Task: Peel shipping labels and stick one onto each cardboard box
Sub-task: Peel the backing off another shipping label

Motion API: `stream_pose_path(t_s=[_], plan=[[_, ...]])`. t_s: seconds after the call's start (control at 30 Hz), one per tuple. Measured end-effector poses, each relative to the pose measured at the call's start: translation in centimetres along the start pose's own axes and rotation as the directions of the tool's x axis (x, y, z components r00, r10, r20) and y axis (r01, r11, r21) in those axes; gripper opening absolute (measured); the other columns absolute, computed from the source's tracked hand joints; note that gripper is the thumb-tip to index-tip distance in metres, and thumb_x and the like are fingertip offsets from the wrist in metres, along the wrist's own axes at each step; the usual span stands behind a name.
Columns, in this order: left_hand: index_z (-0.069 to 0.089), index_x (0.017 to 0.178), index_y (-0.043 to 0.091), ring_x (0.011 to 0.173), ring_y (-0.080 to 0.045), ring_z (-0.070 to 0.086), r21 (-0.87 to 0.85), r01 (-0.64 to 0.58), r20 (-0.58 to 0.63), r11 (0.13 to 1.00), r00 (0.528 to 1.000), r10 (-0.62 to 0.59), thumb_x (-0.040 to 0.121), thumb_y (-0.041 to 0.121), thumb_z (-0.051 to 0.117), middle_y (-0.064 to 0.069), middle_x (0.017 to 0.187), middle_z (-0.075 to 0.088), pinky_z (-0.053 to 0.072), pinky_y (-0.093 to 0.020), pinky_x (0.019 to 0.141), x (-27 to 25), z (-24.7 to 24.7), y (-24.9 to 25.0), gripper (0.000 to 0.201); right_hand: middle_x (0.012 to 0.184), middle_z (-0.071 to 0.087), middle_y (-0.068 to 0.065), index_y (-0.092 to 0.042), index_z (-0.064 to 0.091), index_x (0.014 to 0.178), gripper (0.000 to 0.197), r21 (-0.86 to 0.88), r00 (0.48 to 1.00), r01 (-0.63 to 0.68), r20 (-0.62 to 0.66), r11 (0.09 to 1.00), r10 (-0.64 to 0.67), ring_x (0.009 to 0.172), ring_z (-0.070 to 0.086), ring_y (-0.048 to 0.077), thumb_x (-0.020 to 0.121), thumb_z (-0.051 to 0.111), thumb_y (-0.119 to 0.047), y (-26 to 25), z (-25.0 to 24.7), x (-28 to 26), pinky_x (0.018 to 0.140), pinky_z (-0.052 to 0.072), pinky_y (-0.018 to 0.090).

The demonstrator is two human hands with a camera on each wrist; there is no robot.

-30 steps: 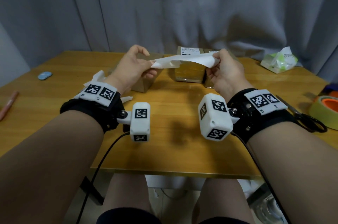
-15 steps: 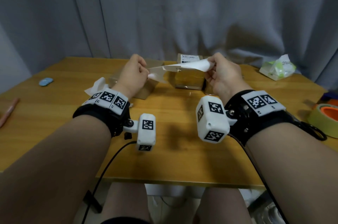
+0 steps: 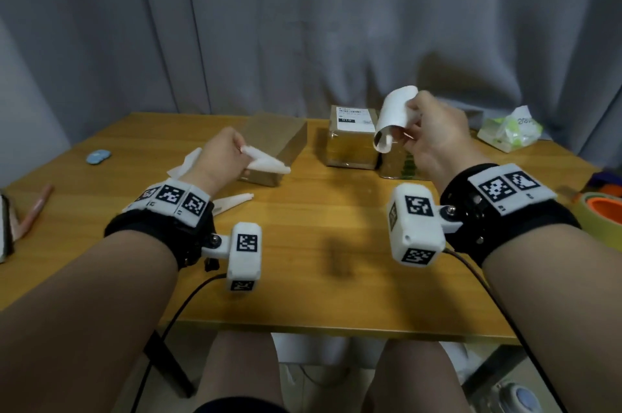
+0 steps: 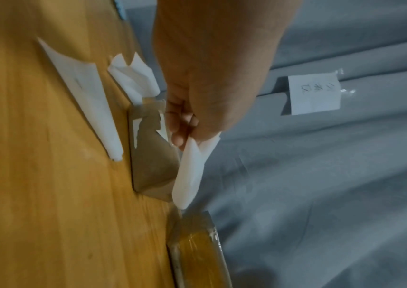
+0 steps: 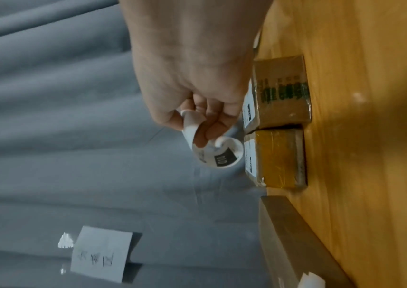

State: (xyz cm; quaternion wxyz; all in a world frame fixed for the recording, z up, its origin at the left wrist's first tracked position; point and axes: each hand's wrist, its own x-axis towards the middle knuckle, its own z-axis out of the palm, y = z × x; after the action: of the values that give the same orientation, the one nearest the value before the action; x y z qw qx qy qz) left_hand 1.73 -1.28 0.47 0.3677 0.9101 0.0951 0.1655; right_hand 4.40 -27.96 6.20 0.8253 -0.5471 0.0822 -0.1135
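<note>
Pinching the curled shipping label (image 3: 394, 119) in my right hand (image 3: 434, 139), I hold it raised over the two labelled boxes (image 3: 351, 138) just beneath. My left hand (image 3: 223, 156) pinches the peeled backing paper (image 3: 267, 161) at the near corner of the plain cardboard box (image 3: 276, 139).

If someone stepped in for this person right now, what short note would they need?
Right hand pinches a peeled, curled label, raised over the boxes. Left hand holds the empty backing paper near the plain box.
Done: the middle box carries a label; the box beside it seems to as well.
Left: drop the backing with the other scraps, then stick the label on the plain box, whose top shows no label.
</note>
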Motion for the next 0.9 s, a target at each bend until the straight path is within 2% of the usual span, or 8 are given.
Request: stream_pose_path(t_s=[0.17, 0.3, 0.4, 0.5, 0.6, 0.73, 0.8, 0.9], plan=[[0.051, 0.078, 0.014, 0.035, -0.003, 0.053, -0.064, 0.072, 0.135, 0.995, 0.989, -0.063, 0.087, -0.001, 0.057, -0.008, 0.064, 0.061, 0.044, -0.015, 0.039, -1.0, -0.8, 0.4, 0.019, 0.091, 0.056, 0.016, -0.008, 0.054, 0.081, 0.007, -0.057, 0.987, -0.052, 0.146, 0.997, 0.060, 0.080, 0.061, 0.029, 0.088, 0.054, -0.007, 1.0, 1.8, -1.5, 0.057, 0.058, 0.032], [0.059, 0.079, 0.008, 0.051, -0.014, 0.058, 0.033, 0.146, 0.135, 0.989, 0.980, -0.149, 0.087, -0.003, 0.057, -0.008, 0.067, 0.061, 0.050, -0.020, 0.049, -1.5, -2.3, -0.3, 0.014, 0.101, 0.056, 0.018, -0.009, 0.055, 0.083, 0.007, -0.136, 0.975, -0.048, 0.207, 0.990, 0.076, 0.086, 0.062, 0.031, 0.089, 0.052, -0.009, 1.6, 2.0, -2.3, 0.058, 0.059, 0.032], [0.064, 0.086, 0.003, 0.063, -0.021, 0.057, 0.306, 0.162, 0.193, 0.938, 0.954, -0.228, 0.090, 0.002, 0.052, -0.010, 0.072, 0.062, 0.050, -0.030, 0.062, -2.2, -3.2, -0.7, 0.012, 0.107, 0.058, 0.020, -0.010, 0.055, 0.085, 0.005, -0.181, 0.968, -0.054, 0.232, 0.982, 0.096, 0.083, 0.064, 0.030, 0.089, 0.051, -0.010, 1.9, 2.0, -2.7, 0.056, 0.058, 0.031], [0.062, 0.102, -0.002, 0.082, -0.027, 0.055, 0.553, 0.122, 0.145, 0.824, 0.960, -0.239, 0.092, 0.008, 0.049, -0.018, 0.103, 0.064, 0.047, -0.033, 0.073, -2.3, -3.8, -0.9, 0.020, 0.114, 0.059, 0.022, -0.010, 0.054, 0.093, 0.005, -0.163, 0.964, -0.090, 0.234, 0.982, 0.127, 0.081, 0.066, 0.028, 0.089, 0.052, -0.012, 2.1, 2.2, -2.5, 0.055, 0.057, 0.031], [0.053, 0.117, -0.003, 0.103, -0.035, 0.052, 0.529, 0.157, 0.017, 0.834, 0.981, -0.195, 0.093, 0.015, 0.045, -0.021, 0.124, 0.050, 0.045, -0.040, 0.090, -1.0, -4.1, -0.6, 0.031, 0.116, 0.060, 0.023, -0.008, 0.055, 0.098, 0.011, -0.132, 0.962, -0.109, 0.237, 0.985, 0.138, 0.082, 0.066, 0.028, 0.089, 0.052, -0.013, 2.2, 2.9, -2.0, 0.056, 0.057, 0.030], [0.041, 0.128, 0.003, 0.118, -0.040, 0.042, 0.366, 0.098, -0.057, 0.925, 0.995, -0.083, 0.090, 0.039, 0.052, -0.019, 0.132, 0.033, 0.036, -0.044, 0.101, 0.8, -3.2, 0.9, 0.055, 0.112, 0.061, 0.021, -0.011, 0.056, 0.089, 0.004, -0.140, 0.961, -0.113, 0.237, 0.984, 0.144, 0.083, 0.067, 0.027, 0.088, 0.052, -0.012, 2.5, 4.1, -0.6, 0.059, 0.057, 0.032], [0.036, 0.132, 0.008, 0.125, -0.038, 0.036, 0.338, 0.067, -0.024, 0.939, 0.998, -0.063, 0.083, 0.057, 0.055, -0.019, 0.135, 0.032, 0.034, -0.045, 0.102, 2.0, -2.4, 1.4, 0.072, 0.109, 0.061, 0.020, -0.011, 0.055, 0.089, 0.003, -0.157, 0.961, -0.121, 0.228, 0.980, 0.155, 0.080, 0.067, 0.027, 0.087, 0.052, -0.011, 2.9, 4.7, 0.4, 0.061, 0.058, 0.034], [0.021, 0.142, 0.020, 0.131, -0.037, 0.028, 0.375, 0.107, 0.124, 0.921, 0.978, -0.165, 0.068, 0.075, 0.056, -0.016, 0.141, 0.027, 0.032, -0.050, 0.104, 3.9, -0.5, 1.4, 0.098, 0.105, 0.061, 0.019, -0.013, 0.054, 0.087, 0.004, -0.177, 0.962, -0.139, 0.210, 0.974, 0.175, 0.079, 0.067, 0.026, 0.088, 0.051, -0.011, 3.7, 5.4, 2.2, 0.062, 0.058, 0.034]])
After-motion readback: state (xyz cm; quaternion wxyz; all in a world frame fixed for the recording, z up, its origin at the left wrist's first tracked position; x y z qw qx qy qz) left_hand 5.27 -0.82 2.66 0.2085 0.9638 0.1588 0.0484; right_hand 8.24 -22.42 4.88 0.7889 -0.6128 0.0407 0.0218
